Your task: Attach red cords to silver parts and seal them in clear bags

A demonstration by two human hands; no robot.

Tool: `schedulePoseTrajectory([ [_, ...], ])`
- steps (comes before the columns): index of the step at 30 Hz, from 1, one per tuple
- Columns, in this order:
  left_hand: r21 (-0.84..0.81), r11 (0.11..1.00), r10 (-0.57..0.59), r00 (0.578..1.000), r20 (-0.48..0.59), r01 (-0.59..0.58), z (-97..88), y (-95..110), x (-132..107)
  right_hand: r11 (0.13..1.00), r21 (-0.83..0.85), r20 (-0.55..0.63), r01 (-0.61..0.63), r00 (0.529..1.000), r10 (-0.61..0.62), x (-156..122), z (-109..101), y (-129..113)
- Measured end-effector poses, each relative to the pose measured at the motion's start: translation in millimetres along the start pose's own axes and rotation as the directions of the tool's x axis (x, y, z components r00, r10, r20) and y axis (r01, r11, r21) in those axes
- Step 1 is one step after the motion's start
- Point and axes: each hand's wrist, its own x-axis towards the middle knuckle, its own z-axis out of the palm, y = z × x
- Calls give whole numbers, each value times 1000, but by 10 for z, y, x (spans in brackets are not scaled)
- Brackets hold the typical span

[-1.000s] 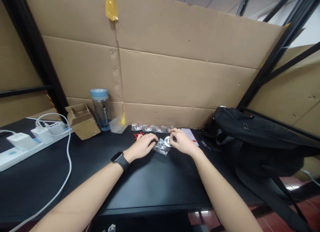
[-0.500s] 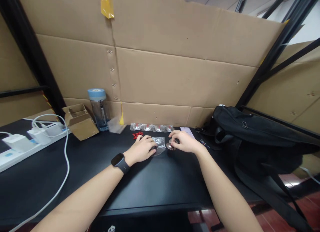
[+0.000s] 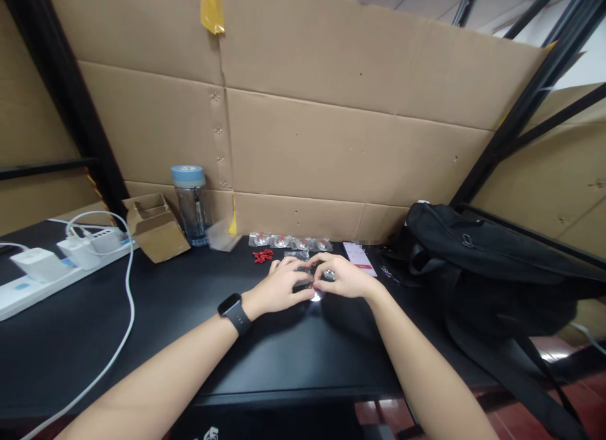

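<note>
My left hand [image 3: 281,285] and my right hand [image 3: 341,276] meet over the black table, fingers curled close together. Both sets of fingertips are at a shiny round metal piece [image 3: 315,295], partly covered by them. Another shiny round piece [image 3: 328,274] shows beneath the bent fingers of my right hand; whether the two are joined, I cannot tell. Just behind the fingers lies a small clear plastic bag [image 3: 297,255]. Beside my left hand is a little heap of red loops or cords [image 3: 263,256]. Farther back, several silver round pieces with red parts [image 3: 291,242] lie in clear bags in a row.
A phone [image 3: 358,258] lies beyond my right hand, with a black backpack [image 3: 478,257] at the right. On the left are a power strip [image 3: 66,266] with white cables, an opened cardboard box [image 3: 158,231] and a blue-lidded bottle [image 3: 190,206]. A cardboard wall [image 3: 331,156] closes the back.
My left hand has moved right, off the clear bag, to the metal piece. My right hand has brought the piece slightly left and nearer. The phone is more visible; the view has shifted slightly.
</note>
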Motion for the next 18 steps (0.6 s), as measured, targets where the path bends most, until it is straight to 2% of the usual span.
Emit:
schedulePoseTrajectory([
  [9, -45, 999, -24, 999, -24, 23, 24, 51, -4, 1000, -12, -76, 25, 997, -26, -10, -47, -66],
  [16, 8, 1000, -26, 1000, 13, 26, 15, 87, -9, 999, -29, -129, 18, 991, -21, -20, -67, -34],
  [18, 20, 1000, -3, 1000, 30, 3, 24, 61, -15, 1000, -27, -96, 9, 995, -12, -25, -58, 2],
])
